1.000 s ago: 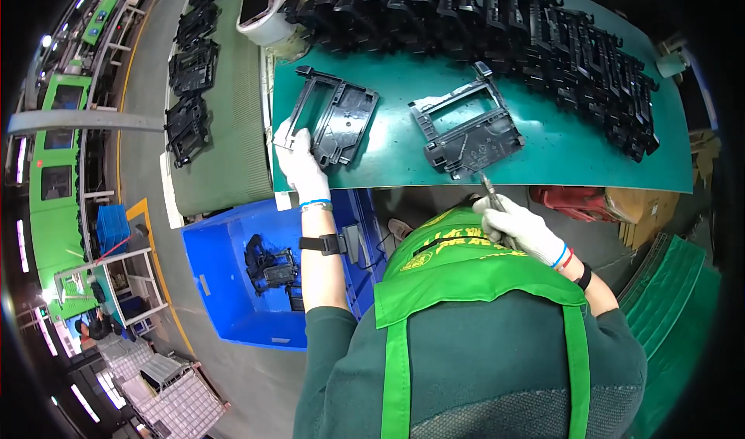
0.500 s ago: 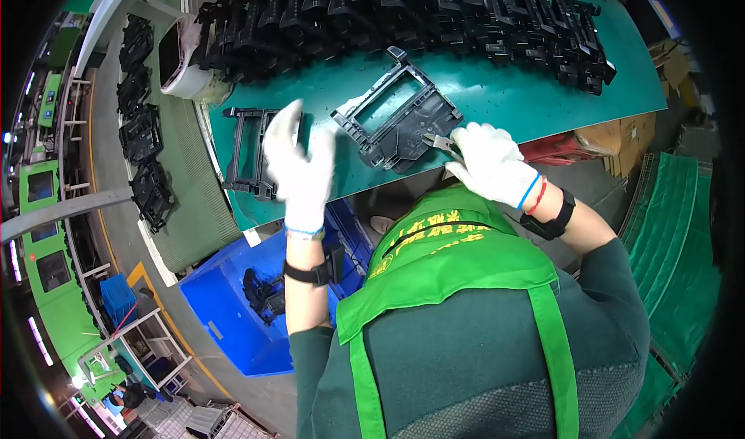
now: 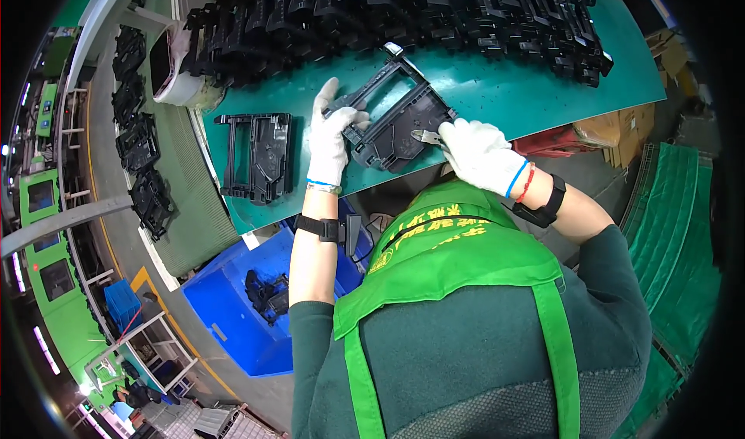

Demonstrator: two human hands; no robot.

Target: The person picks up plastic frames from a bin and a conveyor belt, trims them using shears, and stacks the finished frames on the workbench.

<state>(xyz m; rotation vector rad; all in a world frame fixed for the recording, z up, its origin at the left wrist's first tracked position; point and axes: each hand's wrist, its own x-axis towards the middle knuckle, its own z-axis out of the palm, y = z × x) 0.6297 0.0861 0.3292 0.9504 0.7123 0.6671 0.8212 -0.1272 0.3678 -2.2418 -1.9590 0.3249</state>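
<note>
A black plastic frame part [image 3: 407, 129] with a large rectangular opening lies at a slant on the green tabletop [image 3: 497, 101]. My left hand [image 3: 330, 136], in a white glove, grips its left edge, thumb and fingers around the rim. In my gloved right hand [image 3: 477, 153] is a pair of pliers [image 3: 427, 136]. Their metal jaws reach over the near right side of the frame; whether they touch it I cannot tell. A second black frame [image 3: 268, 160] of like shape rests flat to the left of my left hand, apart from it.
A long row of stacked black frames [image 3: 372, 12] lines the table's far side. Several more lie on a conveyor belt [image 3: 182, 198] at left. A blue bin [image 3: 240, 315] holding black pieces stands below the table's near edge. Cardboard [image 3: 621, 133] sits at right.
My left hand has come right from above the second frame and taken hold of the slanted frame's left edge. My right hand with the pliers has shifted slightly left.
</note>
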